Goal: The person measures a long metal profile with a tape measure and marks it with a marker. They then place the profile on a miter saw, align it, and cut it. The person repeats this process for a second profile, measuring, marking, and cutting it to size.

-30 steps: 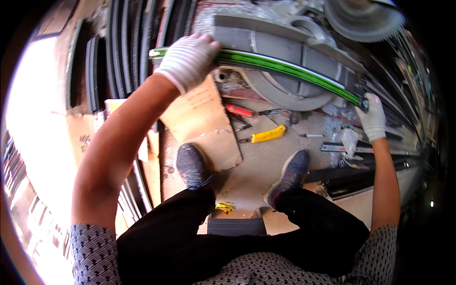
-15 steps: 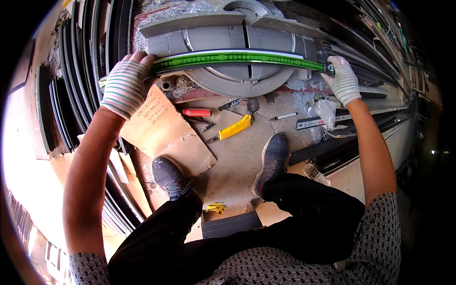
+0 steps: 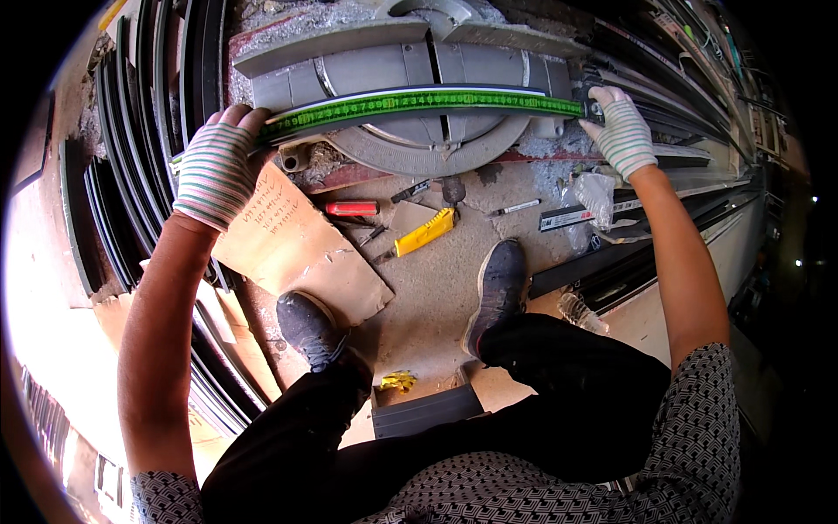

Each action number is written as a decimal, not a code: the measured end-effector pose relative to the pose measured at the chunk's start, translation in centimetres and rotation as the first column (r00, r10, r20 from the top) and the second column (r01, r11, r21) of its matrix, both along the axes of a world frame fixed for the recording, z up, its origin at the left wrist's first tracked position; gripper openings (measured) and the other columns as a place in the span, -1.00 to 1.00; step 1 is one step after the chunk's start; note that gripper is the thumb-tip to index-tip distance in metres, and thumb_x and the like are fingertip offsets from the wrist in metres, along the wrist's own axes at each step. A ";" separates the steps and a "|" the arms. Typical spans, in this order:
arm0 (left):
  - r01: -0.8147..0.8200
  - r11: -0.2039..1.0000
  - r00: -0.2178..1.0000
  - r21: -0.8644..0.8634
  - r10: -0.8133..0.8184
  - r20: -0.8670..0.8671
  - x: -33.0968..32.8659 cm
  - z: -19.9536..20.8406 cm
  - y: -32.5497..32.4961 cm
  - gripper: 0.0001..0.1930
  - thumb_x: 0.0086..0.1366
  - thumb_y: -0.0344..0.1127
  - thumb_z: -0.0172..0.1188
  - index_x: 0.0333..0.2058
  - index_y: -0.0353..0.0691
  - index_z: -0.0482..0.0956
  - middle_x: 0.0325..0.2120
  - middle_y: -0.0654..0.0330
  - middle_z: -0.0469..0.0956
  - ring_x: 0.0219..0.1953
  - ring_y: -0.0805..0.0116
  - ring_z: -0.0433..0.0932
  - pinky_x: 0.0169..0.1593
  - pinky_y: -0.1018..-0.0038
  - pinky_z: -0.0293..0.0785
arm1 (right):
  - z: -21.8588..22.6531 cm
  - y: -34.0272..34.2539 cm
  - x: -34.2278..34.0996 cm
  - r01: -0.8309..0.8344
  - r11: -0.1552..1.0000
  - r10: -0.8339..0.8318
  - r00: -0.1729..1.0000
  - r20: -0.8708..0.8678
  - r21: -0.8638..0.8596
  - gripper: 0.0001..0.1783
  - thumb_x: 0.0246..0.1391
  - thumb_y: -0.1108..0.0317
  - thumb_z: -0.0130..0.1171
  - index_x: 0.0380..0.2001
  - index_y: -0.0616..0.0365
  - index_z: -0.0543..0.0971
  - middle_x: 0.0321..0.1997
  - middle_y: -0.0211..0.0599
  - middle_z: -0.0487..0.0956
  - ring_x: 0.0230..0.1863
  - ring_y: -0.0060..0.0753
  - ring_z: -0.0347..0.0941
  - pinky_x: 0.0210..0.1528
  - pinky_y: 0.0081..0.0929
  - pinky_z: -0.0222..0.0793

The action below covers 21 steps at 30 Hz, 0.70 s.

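Observation:
A green tape measure blade (image 3: 419,103) with dark markings stretches across the front of me, bowed slightly upward. Behind it runs a slim dark profile strip (image 3: 559,96) with a pale upper edge, lying along the blade. My left hand (image 3: 218,170), in a striped white glove, is closed round the left part of blade and strip; a bit of green shows beyond it. In a matching glove, my right hand (image 3: 621,131) pinches the blade's hooked end at the strip's right end. Both are held over the grey round bed of a mitre saw (image 3: 419,148).
Long dark profiles (image 3: 131,131) stand at the left, and more (image 3: 663,96) lie at the right. On the floor are a cardboard sheet (image 3: 297,244) with handwriting, a yellow utility knife (image 3: 425,233), a red-handled tool (image 3: 352,209) and a marker pen (image 3: 515,208). Metal shavings surround the saw.
The whole view has shifted slightly, so saw and hands sit a little further left in the picture. Both hands keep their hold; the tape's left end dips slightly lower.

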<state>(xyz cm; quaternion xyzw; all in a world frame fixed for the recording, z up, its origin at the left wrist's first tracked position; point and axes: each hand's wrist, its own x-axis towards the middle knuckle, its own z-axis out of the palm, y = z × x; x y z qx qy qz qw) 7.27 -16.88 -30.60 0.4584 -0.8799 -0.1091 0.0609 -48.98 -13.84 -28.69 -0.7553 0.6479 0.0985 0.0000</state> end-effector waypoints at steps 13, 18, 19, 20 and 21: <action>-0.015 1.000 1.000 0.015 0.015 -0.015 0.1 0.0 0.1 -0.52 0.10 -0.41 0.43 0.03 -0.22 0.55 -0.11 0.01 0.57 -0.06 -0.08 0.55 -0.01 0.15 0.52 | 0.0 -0.2 0.6 0.000 1.000 0.001 1.000 -0.010 0.014 -0.42 0.00 0.25 0.44 0.10 0.02 0.49 0.14 -0.10 0.51 0.20 0.08 0.42 0.27 -0.14 0.40; -0.010 1.000 1.000 0.005 0.010 -0.028 0.0 -0.1 0.0 -0.54 0.11 -0.41 0.42 0.02 -0.23 0.55 -0.10 0.01 0.57 -0.07 -0.09 0.54 -0.02 0.15 0.52 | 0.1 -0.2 0.7 0.014 0.999 -0.013 1.000 -0.028 0.029 -0.41 0.01 0.24 0.43 0.12 0.03 0.49 0.16 -0.13 0.51 0.21 0.05 0.42 0.24 -0.15 0.43; -0.007 1.000 0.999 -0.003 0.007 -0.037 -0.1 -0.2 0.1 -0.54 0.11 -0.41 0.42 0.02 -0.23 0.55 -0.10 0.01 0.56 -0.08 -0.09 0.54 -0.02 0.15 0.51 | 0.2 -0.2 0.7 0.020 0.999 -0.019 0.999 -0.033 0.031 -0.41 0.01 0.24 0.43 0.12 0.03 0.49 0.16 -0.13 0.51 0.21 0.04 0.42 0.24 -0.16 0.43; -0.005 1.000 0.999 -0.010 0.004 -0.047 -0.1 -0.2 0.1 -0.54 0.11 -0.41 0.42 0.02 -0.23 0.55 -0.10 0.01 0.56 -0.08 -0.09 0.54 -0.02 0.15 0.51 | 0.3 -0.2 0.9 0.030 0.999 -0.028 0.999 -0.042 0.044 -0.42 0.02 0.24 0.43 0.12 0.03 0.49 0.16 -0.13 0.51 0.22 0.03 0.42 0.24 -0.16 0.43; -0.010 1.000 0.999 -0.001 0.010 -0.042 -0.1 -0.1 0.1 -0.54 0.11 -0.42 0.42 0.02 -0.24 0.55 -0.10 0.00 0.56 -0.08 -0.09 0.54 -0.02 0.16 0.51 | 0.4 -0.3 1.1 0.038 0.998 -0.035 0.998 -0.052 0.054 -0.42 0.03 0.23 0.42 0.13 0.03 0.49 0.16 -0.14 0.51 0.22 0.02 0.42 0.24 -0.15 0.43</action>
